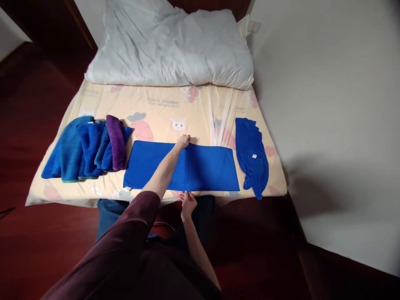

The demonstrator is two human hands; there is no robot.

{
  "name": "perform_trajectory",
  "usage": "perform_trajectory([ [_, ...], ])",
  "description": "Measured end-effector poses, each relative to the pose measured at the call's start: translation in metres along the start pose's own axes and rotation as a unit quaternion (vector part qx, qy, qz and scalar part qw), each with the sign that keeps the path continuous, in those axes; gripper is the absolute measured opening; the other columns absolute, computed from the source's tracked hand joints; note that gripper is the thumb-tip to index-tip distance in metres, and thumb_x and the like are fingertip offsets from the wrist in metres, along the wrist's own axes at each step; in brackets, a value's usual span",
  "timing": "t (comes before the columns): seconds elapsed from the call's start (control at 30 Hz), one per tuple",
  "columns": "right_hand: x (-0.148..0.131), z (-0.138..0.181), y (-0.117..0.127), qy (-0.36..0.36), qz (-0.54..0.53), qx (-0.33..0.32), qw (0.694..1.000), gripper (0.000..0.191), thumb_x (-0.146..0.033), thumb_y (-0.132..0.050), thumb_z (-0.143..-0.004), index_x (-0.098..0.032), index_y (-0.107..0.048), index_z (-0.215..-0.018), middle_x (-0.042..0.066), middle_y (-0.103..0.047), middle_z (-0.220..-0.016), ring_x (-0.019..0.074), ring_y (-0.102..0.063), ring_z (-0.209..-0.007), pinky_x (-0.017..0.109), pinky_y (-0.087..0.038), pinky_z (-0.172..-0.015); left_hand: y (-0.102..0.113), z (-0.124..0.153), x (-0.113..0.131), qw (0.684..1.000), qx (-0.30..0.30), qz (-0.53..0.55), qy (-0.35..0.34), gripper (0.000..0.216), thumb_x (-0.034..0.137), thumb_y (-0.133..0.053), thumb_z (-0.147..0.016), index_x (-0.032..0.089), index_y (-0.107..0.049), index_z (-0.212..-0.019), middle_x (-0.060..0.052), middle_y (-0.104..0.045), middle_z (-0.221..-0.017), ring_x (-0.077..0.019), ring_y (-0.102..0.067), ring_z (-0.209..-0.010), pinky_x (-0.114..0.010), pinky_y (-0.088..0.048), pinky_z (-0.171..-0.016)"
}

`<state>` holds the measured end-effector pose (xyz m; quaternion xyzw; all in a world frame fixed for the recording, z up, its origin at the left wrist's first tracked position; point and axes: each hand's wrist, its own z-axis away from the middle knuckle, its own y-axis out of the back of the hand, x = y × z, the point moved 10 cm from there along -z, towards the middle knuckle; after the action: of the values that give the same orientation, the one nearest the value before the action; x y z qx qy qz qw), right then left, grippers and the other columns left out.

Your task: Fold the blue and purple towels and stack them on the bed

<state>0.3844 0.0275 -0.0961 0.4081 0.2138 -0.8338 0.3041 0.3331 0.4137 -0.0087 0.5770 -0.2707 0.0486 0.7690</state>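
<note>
A blue towel (pixel 212 166) lies spread in a long strip across the near part of the bed, with a raised crease down its middle. My left hand (pixel 183 141) reaches over it and is closed on the far edge at that crease. At the near edge, opposite, my right hand (pixel 188 205) pinches the cloth between thumb and finger. Left of the strip, several folded blue and teal towels (pixel 73 150) overlap in a row, with a purple towel (pixel 116 143) on top at the right end. A crumpled blue towel (pixel 251 154) with a white tag lies to the right.
The bed (pixel 175 93) has a cream cover printed with rabbits and carrots. A large pale pillow (pixel 175 50) stands across its far end. A white wall (pixel 331 104) runs along the right side, and dark red floor (pixel 28 246) shows at the left.
</note>
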Motion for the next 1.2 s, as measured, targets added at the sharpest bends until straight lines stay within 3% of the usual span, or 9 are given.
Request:
perform_trajectory([
  [0.43, -0.008, 0.005, 0.003, 0.037, 0.021, 0.003, 0.999, 0.047, -0.052, -0.079, -0.074, -0.013, -0.069, -0.098, 0.006, -0.077, -0.074, 0.0214, -0.073, -0.064, 0.030, -0.061, -0.064, 0.019, 0.004, 0.005, 0.999, 0.034, 0.028, -0.004, 0.029, 0.011, -0.054, -0.086, 0.011, -0.074, -0.107, -0.017, -0.073, -0.105, -0.0266, -0.066, -0.105, -0.035, -0.051, -0.099],
  [0.67, -0.030, 0.014, 0.012, 0.117, 0.074, 0.011, 0.990, 0.033, -0.048, -0.070, -0.083, -0.016, -0.068, -0.093, 0.005, -0.075, -0.085, 0.0179, -0.070, -0.075, 0.027, -0.058, -0.071, 0.057, 0.024, 0.022, 0.995, 0.053, 0.083, -0.011, 0.024, 0.009, -0.058, -0.082, 0.010, -0.076, -0.097, -0.017, -0.076, -0.100, -0.0258, -0.069, -0.101, -0.035, -0.053, -0.097],
  [0.77, -0.054, 0.022, 0.025, 0.175, 0.118, 0.052, 0.976, 0.032, -0.047, -0.070, -0.084, -0.016, -0.070, -0.093, 0.007, -0.075, -0.093, 0.0189, -0.069, -0.088, 0.026, -0.057, -0.079, 0.081, 0.036, 0.029, 0.990, 0.067, 0.119, -0.016, 0.020, 0.010, -0.061, -0.082, 0.011, -0.077, -0.094, -0.014, -0.077, -0.098, -0.0244, -0.070, -0.098, -0.034, -0.054, -0.095],
  [1.0, -0.131, 0.025, 0.048, 0.306, 0.088, 0.101, 0.943, 0.053, -0.062, -0.072, -0.079, -0.011, -0.075, -0.093, 0.016, -0.078, -0.094, 0.0265, -0.072, -0.089, 0.038, -0.057, -0.088, 0.146, 0.083, 0.029, 0.972, 0.102, 0.211, -0.021, 0.020, 0.018, -0.061, -0.089, 0.008, -0.074, -0.100, -0.010, -0.075, -0.083, -0.0170, -0.069, -0.074, -0.028, -0.055, -0.076],
  [1.1, -0.176, 0.016, 0.052, 0.326, 0.050, 0.101, 0.939, 0.068, -0.071, -0.074, -0.073, -0.008, -0.075, -0.098, 0.020, -0.078, -0.098, 0.0283, -0.074, -0.091, 0.042, -0.059, -0.088, 0.182, 0.114, 0.021, 0.938, 0.115, 0.323, -0.043, 0.016, 0.021, -0.067, -0.086, 0.008, -0.073, -0.094, -0.009, -0.074, -0.081, -0.0148, -0.066, -0.071, -0.027, -0.053, -0.072],
  [1.2, -0.237, 0.017, 0.046, 0.370, 0.033, 0.075, 0.925, 0.075, -0.074, -0.075, -0.070, -0.006, -0.074, -0.101, 0.021, -0.078, -0.099, 0.0279, -0.075, -0.089, 0.043, -0.061, -0.088, 0.222, 0.147, 0.009, 0.897, 0.140, 0.417, -0.046, 0.021, 0.025, -0.079, -0.077, 0.010, -0.073, -0.090, -0.007, -0.072, -0.077, -0.0150, -0.065, -0.072, -0.028, -0.052, -0.073],
])
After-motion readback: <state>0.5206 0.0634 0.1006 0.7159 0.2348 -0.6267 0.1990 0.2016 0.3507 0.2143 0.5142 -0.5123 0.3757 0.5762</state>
